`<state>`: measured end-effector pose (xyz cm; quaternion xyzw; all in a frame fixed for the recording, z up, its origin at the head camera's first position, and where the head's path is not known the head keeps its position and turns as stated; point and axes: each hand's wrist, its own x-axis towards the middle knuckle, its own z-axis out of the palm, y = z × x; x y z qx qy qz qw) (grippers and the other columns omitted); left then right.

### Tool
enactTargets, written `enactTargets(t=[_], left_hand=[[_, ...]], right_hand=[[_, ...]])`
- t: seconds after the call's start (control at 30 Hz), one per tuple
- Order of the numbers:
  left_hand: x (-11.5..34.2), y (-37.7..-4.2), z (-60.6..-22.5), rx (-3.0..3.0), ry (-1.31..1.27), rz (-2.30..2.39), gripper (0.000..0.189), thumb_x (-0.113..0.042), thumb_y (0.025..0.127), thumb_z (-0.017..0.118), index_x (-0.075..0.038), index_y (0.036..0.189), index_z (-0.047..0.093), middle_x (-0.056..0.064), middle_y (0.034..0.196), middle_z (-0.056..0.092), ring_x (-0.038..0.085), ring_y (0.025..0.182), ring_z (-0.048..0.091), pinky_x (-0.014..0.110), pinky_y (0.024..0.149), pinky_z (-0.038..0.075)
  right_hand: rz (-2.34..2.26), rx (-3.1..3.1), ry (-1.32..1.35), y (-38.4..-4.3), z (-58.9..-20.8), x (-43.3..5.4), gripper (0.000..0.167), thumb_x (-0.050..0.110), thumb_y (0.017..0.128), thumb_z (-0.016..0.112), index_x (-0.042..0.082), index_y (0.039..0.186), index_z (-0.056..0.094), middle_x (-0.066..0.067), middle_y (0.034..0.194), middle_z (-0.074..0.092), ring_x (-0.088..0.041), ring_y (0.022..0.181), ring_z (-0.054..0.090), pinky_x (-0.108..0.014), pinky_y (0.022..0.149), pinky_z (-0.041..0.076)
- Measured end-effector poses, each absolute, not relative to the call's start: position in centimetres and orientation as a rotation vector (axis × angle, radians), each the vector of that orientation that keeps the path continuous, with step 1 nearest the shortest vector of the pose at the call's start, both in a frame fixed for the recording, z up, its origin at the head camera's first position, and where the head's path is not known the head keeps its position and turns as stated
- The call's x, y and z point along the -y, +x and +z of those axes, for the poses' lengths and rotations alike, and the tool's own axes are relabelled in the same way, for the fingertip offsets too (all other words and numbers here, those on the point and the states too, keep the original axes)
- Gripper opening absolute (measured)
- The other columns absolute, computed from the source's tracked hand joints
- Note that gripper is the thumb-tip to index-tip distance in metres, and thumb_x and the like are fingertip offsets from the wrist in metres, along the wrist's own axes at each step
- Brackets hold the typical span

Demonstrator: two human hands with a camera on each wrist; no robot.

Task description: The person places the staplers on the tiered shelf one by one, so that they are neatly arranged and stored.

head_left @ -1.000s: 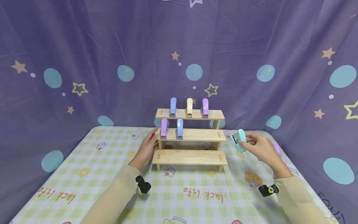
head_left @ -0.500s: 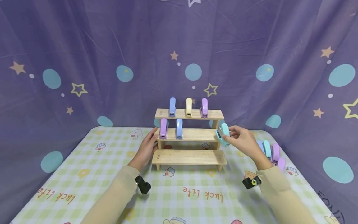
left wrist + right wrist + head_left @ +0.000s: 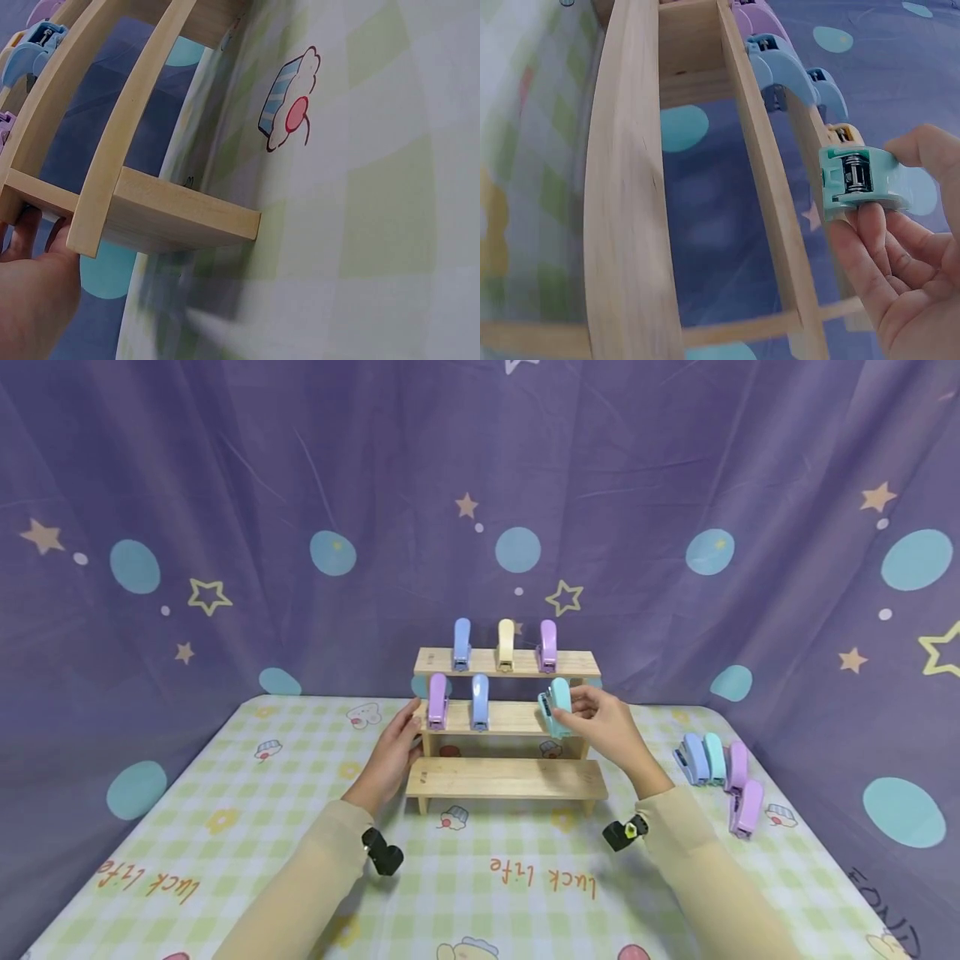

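A three-tier wooden rack [image 3: 510, 779] stands on the table. My left hand [image 3: 390, 758] grips its left end near the middle shelf; in the left wrist view, parts of the fingers [image 3: 26, 232] are hidden behind the wood. Between thumb and fingers, my right hand [image 3: 609, 727] pinches a teal stapler [image 3: 559, 706], tilted, at the right part of the middle shelf. Whether it touches the board I cannot tell. Further left on that shelf stand a purple stapler [image 3: 437, 702] and a blue stapler [image 3: 480, 702]. The top shelf bears blue [image 3: 462, 643], yellow [image 3: 506, 645] and purple [image 3: 548, 645] staplers.
To the right on the checked tablecloth [image 3: 285, 827] lie more staplers: a blue one [image 3: 695, 758], a teal one [image 3: 714, 758] and two purple ones, the nearer purple stapler [image 3: 747, 808] apart in front. A purple curtain [image 3: 420, 485] hangs behind the table.
My right hand has carried the teal stapler leftward from beside the rack to the middle shelf, uncovering the staplers on the right. My left hand has stayed at the rack's left end.
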<state>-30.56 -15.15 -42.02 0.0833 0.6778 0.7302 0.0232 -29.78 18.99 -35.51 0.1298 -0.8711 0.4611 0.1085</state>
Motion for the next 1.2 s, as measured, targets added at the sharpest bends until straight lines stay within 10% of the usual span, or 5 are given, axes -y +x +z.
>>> enactTargets(t=[1.2], left_hand=[[15.3, -30.7, -42.2, -2.109, 0.285, 2.253, 0.053, -0.032, 0.112, 0.033, -0.024, 0.162, 0.019, 0.008, 0.162, 0.027, 0.030, 0.143, 0.033, 0.045, 0.117, 0.032]], right_hand=[[1.497, 2.500, 0.313, -32.2, -37.4, -14.4, 0.047, 0.043, 0.090, 0.075, 0.007, 0.117, 0.062, -0.007, 0.095, 0.064, -0.022, 0.084, 0.060, -0.035, 0.073, 0.053]])
